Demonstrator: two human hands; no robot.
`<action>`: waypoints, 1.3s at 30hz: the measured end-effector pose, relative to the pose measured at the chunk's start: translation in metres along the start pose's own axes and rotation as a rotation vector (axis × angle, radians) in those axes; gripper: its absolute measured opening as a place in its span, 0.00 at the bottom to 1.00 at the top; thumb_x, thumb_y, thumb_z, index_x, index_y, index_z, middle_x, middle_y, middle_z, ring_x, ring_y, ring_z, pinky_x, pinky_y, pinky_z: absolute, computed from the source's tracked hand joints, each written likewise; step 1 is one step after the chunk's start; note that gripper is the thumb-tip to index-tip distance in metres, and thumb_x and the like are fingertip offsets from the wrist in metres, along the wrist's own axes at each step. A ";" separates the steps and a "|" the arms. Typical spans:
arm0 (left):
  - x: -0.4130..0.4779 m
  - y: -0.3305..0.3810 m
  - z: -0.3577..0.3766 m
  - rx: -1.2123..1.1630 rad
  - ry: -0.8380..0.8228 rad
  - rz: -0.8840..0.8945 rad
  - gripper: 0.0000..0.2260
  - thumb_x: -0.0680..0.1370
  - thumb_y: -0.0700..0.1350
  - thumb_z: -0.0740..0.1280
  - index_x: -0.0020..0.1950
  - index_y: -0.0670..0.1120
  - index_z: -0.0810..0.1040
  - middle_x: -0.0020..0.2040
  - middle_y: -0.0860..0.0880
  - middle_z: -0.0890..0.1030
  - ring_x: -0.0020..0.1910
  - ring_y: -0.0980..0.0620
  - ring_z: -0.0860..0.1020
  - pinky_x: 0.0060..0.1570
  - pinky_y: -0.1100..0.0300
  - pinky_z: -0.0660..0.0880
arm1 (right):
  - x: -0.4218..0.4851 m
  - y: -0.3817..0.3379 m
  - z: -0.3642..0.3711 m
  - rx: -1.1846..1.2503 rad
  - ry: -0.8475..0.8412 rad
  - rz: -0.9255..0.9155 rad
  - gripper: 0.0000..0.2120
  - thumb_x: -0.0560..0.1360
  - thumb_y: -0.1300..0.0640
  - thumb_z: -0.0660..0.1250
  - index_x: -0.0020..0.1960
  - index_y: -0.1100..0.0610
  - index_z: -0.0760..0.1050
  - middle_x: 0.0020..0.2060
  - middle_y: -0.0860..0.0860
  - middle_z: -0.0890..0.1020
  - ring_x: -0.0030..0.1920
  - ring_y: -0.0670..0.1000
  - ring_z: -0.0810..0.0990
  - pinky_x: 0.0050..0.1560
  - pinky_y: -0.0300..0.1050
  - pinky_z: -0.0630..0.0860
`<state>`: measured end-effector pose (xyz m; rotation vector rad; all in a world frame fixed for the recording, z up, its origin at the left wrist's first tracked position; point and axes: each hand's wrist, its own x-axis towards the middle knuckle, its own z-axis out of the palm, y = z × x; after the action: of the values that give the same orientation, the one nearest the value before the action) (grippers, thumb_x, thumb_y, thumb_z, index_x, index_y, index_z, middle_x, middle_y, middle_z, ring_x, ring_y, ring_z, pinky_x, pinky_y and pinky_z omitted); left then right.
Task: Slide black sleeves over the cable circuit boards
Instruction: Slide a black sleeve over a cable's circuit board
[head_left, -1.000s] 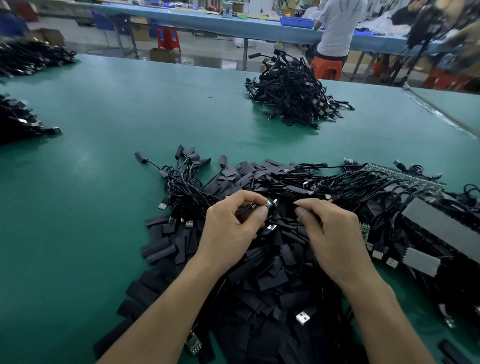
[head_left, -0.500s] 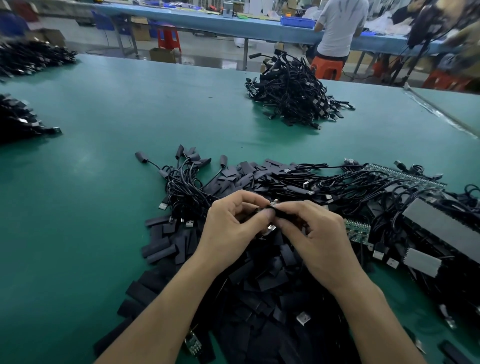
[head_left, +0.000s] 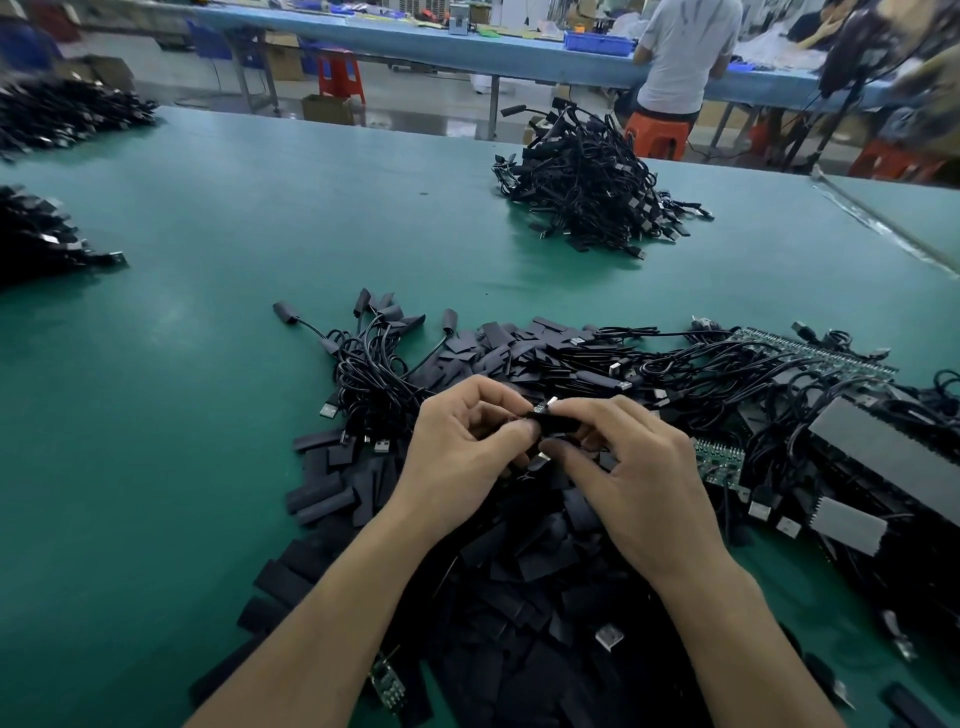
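Over a heap of loose black sleeves (head_left: 498, 566), my left hand (head_left: 457, 457) and my right hand (head_left: 634, 478) meet fingertip to fingertip. My left hand pinches a cable's small circuit board, whose metal tip (head_left: 545, 404) pokes out between the fingers. My right hand pinches a black sleeve (head_left: 553, 423) that sits partly over that board. The board itself is mostly hidden by the fingers and the sleeve. More cables with bare green boards (head_left: 719, 460) lie to the right.
A tangle of sleeved cables (head_left: 374, 374) lies just left of my hands. A big pile of black cables (head_left: 587, 187) sits at the far middle of the green table (head_left: 208, 260). Other piles (head_left: 36, 234) lie at the left edge. A person in white (head_left: 680, 52) stands at a far bench.
My right hand came in from the right and met the left one. The black sleeve now sits at the board's end between the fingertips of both hands.
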<state>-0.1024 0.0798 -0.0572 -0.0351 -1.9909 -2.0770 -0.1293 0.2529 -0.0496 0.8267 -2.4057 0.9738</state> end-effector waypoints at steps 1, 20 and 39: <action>0.000 0.000 0.000 0.001 -0.004 -0.003 0.10 0.75 0.34 0.72 0.41 0.50 0.81 0.32 0.49 0.82 0.29 0.55 0.80 0.30 0.66 0.74 | 0.000 -0.001 -0.001 -0.011 0.025 -0.007 0.17 0.72 0.54 0.76 0.60 0.47 0.79 0.48 0.39 0.80 0.47 0.41 0.79 0.48 0.42 0.79; 0.000 0.002 -0.001 -0.089 0.018 -0.018 0.02 0.73 0.40 0.73 0.43 0.46 0.82 0.35 0.48 0.84 0.34 0.51 0.83 0.32 0.65 0.76 | 0.000 0.004 0.003 0.095 0.025 0.034 0.13 0.69 0.57 0.79 0.53 0.50 0.84 0.44 0.42 0.80 0.47 0.42 0.79 0.46 0.40 0.77; 0.003 -0.004 0.000 -0.050 -0.028 -0.030 0.05 0.78 0.37 0.71 0.45 0.46 0.78 0.33 0.47 0.83 0.30 0.54 0.81 0.29 0.66 0.74 | 0.004 -0.010 0.000 0.290 0.016 0.177 0.13 0.67 0.60 0.79 0.47 0.46 0.83 0.40 0.37 0.82 0.45 0.36 0.81 0.46 0.27 0.74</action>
<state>-0.1060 0.0793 -0.0610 -0.0441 -1.9667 -2.1559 -0.1263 0.2453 -0.0427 0.7049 -2.3879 1.4174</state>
